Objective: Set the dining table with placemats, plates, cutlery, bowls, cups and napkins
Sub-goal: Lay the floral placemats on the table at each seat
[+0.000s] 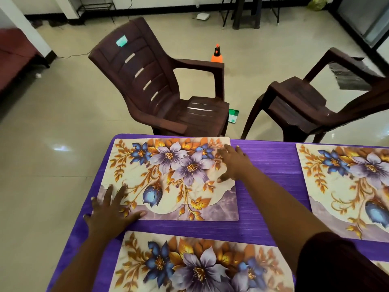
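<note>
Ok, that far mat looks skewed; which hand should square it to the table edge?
Probably the right hand: it lies flat on the far mat's right edge. The left hand presses the near-left corner and can serve as a pivot.

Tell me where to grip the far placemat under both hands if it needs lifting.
Pinch the far placemat at its right edge, coming from the right over the bare purple tablecloth. It lies flat, so fingers must slide under an edge; the right hand already rests there.
</note>
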`<state>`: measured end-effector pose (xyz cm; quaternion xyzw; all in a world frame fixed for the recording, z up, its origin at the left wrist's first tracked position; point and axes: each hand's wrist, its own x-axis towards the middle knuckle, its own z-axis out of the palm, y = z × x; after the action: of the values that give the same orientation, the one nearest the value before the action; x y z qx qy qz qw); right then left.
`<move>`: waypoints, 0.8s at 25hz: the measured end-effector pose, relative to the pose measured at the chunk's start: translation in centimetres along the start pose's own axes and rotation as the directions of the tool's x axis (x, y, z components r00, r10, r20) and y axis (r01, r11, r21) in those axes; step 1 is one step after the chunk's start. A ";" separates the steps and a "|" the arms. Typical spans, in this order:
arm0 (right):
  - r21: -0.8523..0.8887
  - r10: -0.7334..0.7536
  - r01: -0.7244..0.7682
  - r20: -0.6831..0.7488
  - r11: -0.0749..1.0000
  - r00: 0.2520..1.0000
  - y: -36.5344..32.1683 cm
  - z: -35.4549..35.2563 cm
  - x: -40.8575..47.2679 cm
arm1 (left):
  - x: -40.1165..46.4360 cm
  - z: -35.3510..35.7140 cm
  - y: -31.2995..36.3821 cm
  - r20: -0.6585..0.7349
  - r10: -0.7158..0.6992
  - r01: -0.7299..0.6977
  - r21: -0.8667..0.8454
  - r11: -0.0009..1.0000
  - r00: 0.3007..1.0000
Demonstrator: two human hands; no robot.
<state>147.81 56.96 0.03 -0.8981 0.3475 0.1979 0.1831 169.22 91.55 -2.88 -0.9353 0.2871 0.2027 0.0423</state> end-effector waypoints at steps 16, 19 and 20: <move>0.058 0.028 -0.027 -0.025 0.998 0.999 -1.4 0.3 2.3 | 2.3 -0.4 -2.0 -0.028 0.030 -0.029 0.032 0.999 0.999; 0.068 0.024 -0.021 -0.045 0.997 0.999 -1.1 0.3 2.2 | 2.5 -0.3 -2.1 -0.043 0.049 -0.047 0.037 0.998 0.998; 0.066 0.023 -0.020 -0.046 0.998 0.999 -1.1 0.4 2.3 | 2.6 -0.3 -2.1 -0.043 0.053 -0.051 0.034 0.998 0.998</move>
<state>150.00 56.62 -1.16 -0.8921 0.3676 0.1674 0.2024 172.46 91.93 -3.71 -0.9309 0.3154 0.1785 0.0461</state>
